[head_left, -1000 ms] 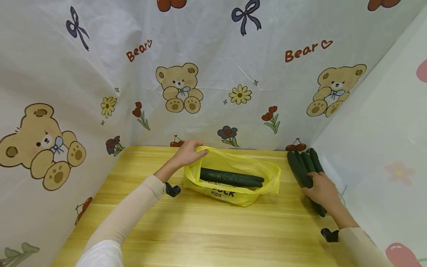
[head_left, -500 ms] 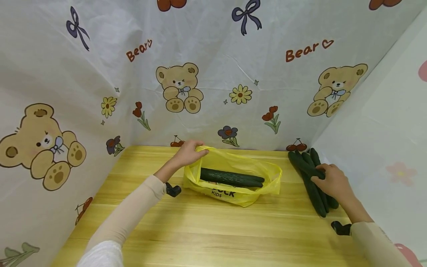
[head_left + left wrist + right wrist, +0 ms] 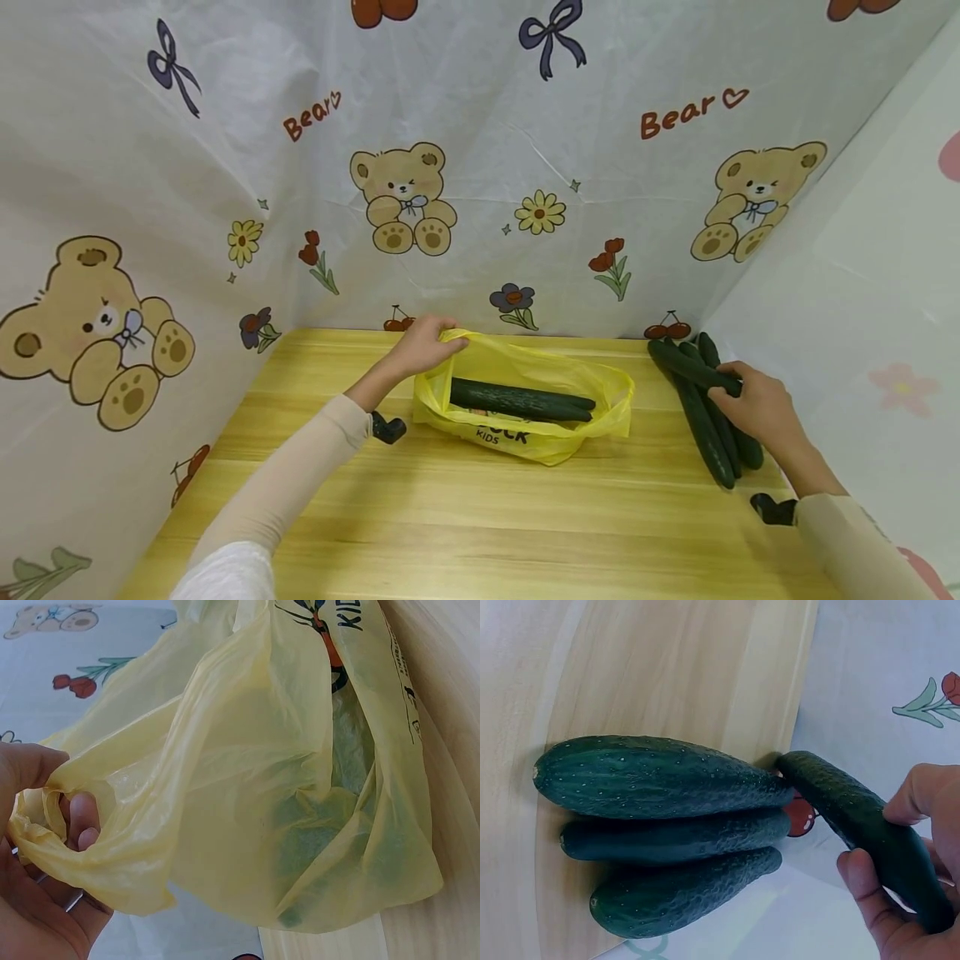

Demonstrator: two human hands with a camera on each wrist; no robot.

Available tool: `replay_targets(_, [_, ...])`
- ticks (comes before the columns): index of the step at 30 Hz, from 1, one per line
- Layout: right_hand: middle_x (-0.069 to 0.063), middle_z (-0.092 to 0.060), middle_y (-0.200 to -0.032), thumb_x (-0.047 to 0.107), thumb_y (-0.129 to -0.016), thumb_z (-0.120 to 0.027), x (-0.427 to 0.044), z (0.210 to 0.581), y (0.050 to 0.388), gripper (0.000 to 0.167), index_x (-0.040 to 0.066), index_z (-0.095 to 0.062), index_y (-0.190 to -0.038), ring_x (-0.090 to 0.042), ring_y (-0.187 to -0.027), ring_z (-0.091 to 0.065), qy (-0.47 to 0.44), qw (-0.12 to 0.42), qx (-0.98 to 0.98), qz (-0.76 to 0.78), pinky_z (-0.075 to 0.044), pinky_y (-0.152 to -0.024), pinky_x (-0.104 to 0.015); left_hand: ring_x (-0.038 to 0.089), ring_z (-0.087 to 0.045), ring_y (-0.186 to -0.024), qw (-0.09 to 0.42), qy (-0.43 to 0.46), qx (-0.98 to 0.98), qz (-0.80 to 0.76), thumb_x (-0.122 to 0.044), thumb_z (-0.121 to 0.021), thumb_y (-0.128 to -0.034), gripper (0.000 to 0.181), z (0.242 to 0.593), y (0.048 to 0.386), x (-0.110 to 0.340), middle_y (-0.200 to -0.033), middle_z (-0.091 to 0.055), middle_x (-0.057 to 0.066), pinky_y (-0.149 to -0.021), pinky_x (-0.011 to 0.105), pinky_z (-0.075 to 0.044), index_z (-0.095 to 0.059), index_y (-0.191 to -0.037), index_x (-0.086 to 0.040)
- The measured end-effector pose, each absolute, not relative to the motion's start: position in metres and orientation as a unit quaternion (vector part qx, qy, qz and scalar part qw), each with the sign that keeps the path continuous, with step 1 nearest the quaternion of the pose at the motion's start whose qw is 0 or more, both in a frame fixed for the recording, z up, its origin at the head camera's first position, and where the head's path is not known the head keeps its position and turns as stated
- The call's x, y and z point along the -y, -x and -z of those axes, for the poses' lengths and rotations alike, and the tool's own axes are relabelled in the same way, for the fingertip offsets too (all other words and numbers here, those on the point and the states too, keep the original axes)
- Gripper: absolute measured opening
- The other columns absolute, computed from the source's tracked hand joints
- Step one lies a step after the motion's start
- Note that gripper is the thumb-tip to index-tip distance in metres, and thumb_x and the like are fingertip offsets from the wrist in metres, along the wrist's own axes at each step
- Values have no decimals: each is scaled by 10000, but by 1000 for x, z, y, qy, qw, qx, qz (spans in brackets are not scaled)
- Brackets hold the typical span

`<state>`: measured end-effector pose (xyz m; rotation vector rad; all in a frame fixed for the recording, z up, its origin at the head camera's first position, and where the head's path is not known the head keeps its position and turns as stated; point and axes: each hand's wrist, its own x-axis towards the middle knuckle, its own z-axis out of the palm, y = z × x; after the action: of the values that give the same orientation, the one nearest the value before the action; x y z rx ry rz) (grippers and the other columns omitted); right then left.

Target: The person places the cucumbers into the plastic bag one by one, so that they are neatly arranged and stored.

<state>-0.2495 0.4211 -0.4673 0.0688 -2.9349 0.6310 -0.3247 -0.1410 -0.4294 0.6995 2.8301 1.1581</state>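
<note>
My left hand grips the left rim of a yellow plastic bag, whose mouth gapes upward; in the left wrist view, fingers curl through the bag's handle. Dark green cucumbers lie inside the bag. At the right, my right hand pinches one cucumber near its end, over the others. The right wrist view shows that cucumber between thumb and fingers, slanted, beside three cucumbers lying side by side on the wooden table.
The wooden table runs up to a white printed cloth with bears and flowers at the back and sides. A black wrist piece is on the left wrist, another on the right.
My right hand has taken hold of a cucumber from the pile and moved right, turning it across the others. The left hand and bag have stayed put.
</note>
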Motion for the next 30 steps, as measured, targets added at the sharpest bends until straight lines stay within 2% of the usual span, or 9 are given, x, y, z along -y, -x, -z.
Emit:
replay_targets(3, [-13,-432,-531,284,-1073,-596,-421,466,250,519,-53,-539,-1463,-159,-468,-348,-28,88,973,-210,-331,-474,-341,216,-582,-834,4,-225,-902,-369,-315,-670,-1076,296,430,325,140,-827,-532,-6,-1138,591,-492,-586,-849,-143])
replay_targets(10, [-34,-511,-553,292,-1088,-560,-421,454,256,495,-37,-554,-1459,-173,-466,-403,-29,105,972,-210,-346,-463,-340,268,-719,-1116,-1,-222,-908,-355,-335,-664,-1078,200,430,326,140,-1091,-750,46,-1162,608,-486,-714,-1004,-156])
replay_targets(13, [-50,-552,-586,306,-1093,-550,-421,449,256,504,-40,-547,-1460,-189,-484,-444,-24,95,972,-214,-365,-471,-345,199,-618,-838,3,-225,-906,-359,-322,-661,-1082,249,431,327,141,-879,-630,29,-1088,571,-513,-637,-907,-146])
replay_targets(15, [-52,-558,-591,313,-1096,-543,-420,447,255,511,-38,-543,-1467,-190,-487,-455,-22,89,972,-215,-373,-475,-347,155,-474,-732,4,-226,-904,-364,-314,-663,-1082,285,432,327,141,-790,-507,-2,-1014,528,-508,-585,-860,-153])
replay_targets(17, [-53,-544,-579,317,-1097,-538,-420,445,252,511,-31,-542,-1472,-189,-478,-450,-21,89,972,-215,-375,-469,-349,163,-502,-741,4,-227,-902,-367,-310,-668,-1080,273,431,327,140,-789,-519,-9,-1026,525,-508,-597,-864,-159])
replay_targets(19, [-47,-532,-566,320,-1098,-540,-420,443,249,509,-24,-546,-1472,-184,-468,-441,-22,92,972,-215,-371,-461,-347,189,-576,-796,4,-227,-902,-368,-306,-668,-1080,252,431,326,140,-824,-578,10,-1045,537,-510,-627,-885,-151])
replay_targets(22, [-40,-498,-546,319,-1097,-553,-420,440,245,495,-14,-559,-1463,-179,-452,-413,-26,99,971,-214,-354,-446,-346,276,-713,-1055,6,-226,-903,-366,-315,-668,-1079,199,430,325,139,-1010,-734,52,-1158,602,-484,-707,-976,-149])
replay_targets(26, [-35,-481,-544,320,-1092,-562,-421,435,239,474,5,-586,-1445,-167,-447,-389,-33,112,969,-215,-336,-441,-339,305,-709,-1204,8,-224,-904,-364,-330,-671,-1076,187,430,325,139,-1177,-772,56,-1182,617,-468,-741,-1045,-160])
replay_targets(30, [-42,-493,-562,303,-1083,-557,-422,429,236,456,16,-601,-1434,-155,-449,-380,-42,130,966,-220,-326,-435,-331,244,-679,-945,8,-227,-902,-368,-338,-668,-1078,206,432,326,139,-1014,-730,38,-1065,540,-523,-710,-981,-161])
